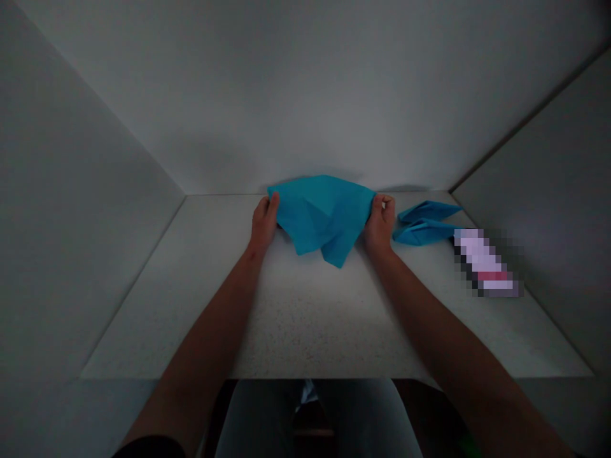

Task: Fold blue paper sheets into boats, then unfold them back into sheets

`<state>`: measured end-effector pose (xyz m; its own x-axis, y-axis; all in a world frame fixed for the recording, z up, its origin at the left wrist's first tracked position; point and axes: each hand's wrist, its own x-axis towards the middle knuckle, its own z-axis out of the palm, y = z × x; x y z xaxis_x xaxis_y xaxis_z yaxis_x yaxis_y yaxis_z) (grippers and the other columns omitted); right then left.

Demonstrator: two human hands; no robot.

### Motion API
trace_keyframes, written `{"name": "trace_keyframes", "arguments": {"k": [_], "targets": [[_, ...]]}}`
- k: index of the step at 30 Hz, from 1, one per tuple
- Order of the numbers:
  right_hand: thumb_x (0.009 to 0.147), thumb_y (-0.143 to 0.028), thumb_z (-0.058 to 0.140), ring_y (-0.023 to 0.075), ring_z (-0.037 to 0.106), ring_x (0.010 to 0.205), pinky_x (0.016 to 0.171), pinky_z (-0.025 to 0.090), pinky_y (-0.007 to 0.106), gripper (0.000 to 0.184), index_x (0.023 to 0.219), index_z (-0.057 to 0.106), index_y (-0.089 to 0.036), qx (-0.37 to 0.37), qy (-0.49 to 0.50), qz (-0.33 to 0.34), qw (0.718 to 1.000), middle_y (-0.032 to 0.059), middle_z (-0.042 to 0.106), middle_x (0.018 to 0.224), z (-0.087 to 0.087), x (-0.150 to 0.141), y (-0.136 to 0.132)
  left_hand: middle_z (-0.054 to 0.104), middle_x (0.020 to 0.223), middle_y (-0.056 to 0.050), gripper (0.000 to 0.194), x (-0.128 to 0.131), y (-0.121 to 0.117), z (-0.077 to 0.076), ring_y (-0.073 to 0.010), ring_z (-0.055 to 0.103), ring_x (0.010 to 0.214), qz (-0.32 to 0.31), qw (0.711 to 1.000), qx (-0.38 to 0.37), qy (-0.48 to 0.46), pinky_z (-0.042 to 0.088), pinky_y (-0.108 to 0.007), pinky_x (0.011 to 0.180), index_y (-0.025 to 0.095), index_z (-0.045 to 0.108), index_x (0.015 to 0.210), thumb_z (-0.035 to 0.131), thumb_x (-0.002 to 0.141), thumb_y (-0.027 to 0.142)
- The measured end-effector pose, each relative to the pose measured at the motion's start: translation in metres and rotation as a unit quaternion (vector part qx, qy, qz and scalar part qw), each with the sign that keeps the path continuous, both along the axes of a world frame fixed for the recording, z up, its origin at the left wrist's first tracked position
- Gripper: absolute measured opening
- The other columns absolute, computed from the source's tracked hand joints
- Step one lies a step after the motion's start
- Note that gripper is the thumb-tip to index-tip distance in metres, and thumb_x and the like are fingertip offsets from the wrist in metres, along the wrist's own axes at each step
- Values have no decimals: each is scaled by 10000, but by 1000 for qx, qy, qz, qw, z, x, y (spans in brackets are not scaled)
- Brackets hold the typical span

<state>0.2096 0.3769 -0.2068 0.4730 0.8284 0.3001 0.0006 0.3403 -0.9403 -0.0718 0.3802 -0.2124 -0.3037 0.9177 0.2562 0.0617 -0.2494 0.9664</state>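
Note:
A thin blue sheet (319,210), paper or cloth I cannot tell, is stretched between my two hands near the back of the tabletop. Creases run through its middle, and its lower edge hangs in two pointed flaps. My left hand (265,222) pinches the upper left corner, thumb on top. At the opposite corner my right hand (380,222) is closed on the sheet with curled fingers. Just right of that hand lie two folded blue pieces with pointed ends, one upper piece (427,210) and one lower piece (422,233).
A speckled pale tabletop (305,324) meets a back wall (305,95) close beyond my hands. Side panels bound it at left (86,210) and right (548,191). A blurred-out phone-like object (484,261) lies by the right panel. My legs (315,420) are below the front edge.

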Motion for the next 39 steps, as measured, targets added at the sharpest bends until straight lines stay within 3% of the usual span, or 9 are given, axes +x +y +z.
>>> {"name": "trace_keyframes", "arguments": {"k": [2, 5, 10, 15, 18, 21, 30, 34, 39], "targets": [[897, -871, 608, 167, 524, 728, 658, 448, 290, 600, 980, 495, -287, 14, -22, -19, 999, -54, 485, 786, 1, 2, -1, 724, 898, -78, 481, 6, -6, 1, -242, 703, 857, -47, 998, -20, 34, 586, -338, 756, 211, 741, 1011, 906, 803, 612], [942, -840, 557, 189, 557, 828, 740, 475, 314, 558, 990, 494, -287, 38, -55, -55, 996, -24, 517, 870, 2, 7, 1, 772, 1106, -119, 646, 13, -11, -2, -297, 743, 1002, -92, 993, -36, 68, 628, -417, 880, 221, 728, 1169, 1032, 656, 471], [935, -835, 543, 179, 558, 771, 668, 459, 297, 542, 1046, 480, -309, 19, -4, -15, 1000, -29, 503, 885, -1, 2, 1, 761, 1251, -149, 845, 20, -2, -8, -296, 766, 1084, -100, 994, 7, -37, 653, -466, 955, 231, 614, 1306, 1030, 634, 530], [708, -733, 880, 180, 615, 876, 710, 501, 299, 717, 1170, 550, -294, 0, -73, 101, 992, 10, 647, 1071, -2, -16, -9, 775, 1259, -151, 829, 23, 4, -2, -277, 774, 1098, -37, 992, 57, -103, 655, -453, 990, 230, 624, 1232, 998, 629, 658], [837, -723, 782, 174, 564, 781, 685, 467, 297, 520, 991, 609, -256, -33, -123, 145, 981, -24, 630, 850, -4, -17, -10, 790, 1236, -149, 812, 20, 4, 0, -277, 778, 1088, -25, 992, 59, -109, 658, -457, 985, 222, 656, 1181, 961, 629, 734], [927, -742, 661, 164, 501, 722, 680, 430, 294, 505, 857, 574, -249, -15, -92, 119, 988, -47, 537, 732, -5, -10, -4, 803, 1179, -140, 781, 13, 6, -2, -269, 786, 1049, -27, 992, 44, -112, 664, -445, 950, 214, 671, 1142, 964, 628, 724], [867, -787, 717, 167, 522, 719, 639, 417, 282, 544, 959, 568, -272, 2, -24, 78, 997, -47, 552, 785, -3, -8, 1, 801, 1118, -139, 635, -2, 10, -7, -267, 785, 1037, -5, 995, 42, -88, 657, -411, 899, 204, 683, 1066, 975, 677, 613], [900, -780, 696, 158, 502, 688, 610, 385, 259, 528, 1001, 570, -278, 3, -43, 79, 996, -59, 545, 760, -2, -9, -5, 795, 1036, -117, 661, 3, 10, -8, -231, 778, 914, 21, 996, 37, -80, 645, -357, 794, 207, 684, 1084, 912, 720, 709], [935, -766, 664, 149, 438, 614, 562, 314, 251, 499, 1021, 567, -284, -3, -50, 34, 998, -82, 466, 692, 2, -8, -11, 778, 898, -85, 831, 22, 3, -10, -220, 749, 742, -89, 992, -37, -76, 610, -328, 647, 205, 638, 1270, 947, 682, 706]]}}
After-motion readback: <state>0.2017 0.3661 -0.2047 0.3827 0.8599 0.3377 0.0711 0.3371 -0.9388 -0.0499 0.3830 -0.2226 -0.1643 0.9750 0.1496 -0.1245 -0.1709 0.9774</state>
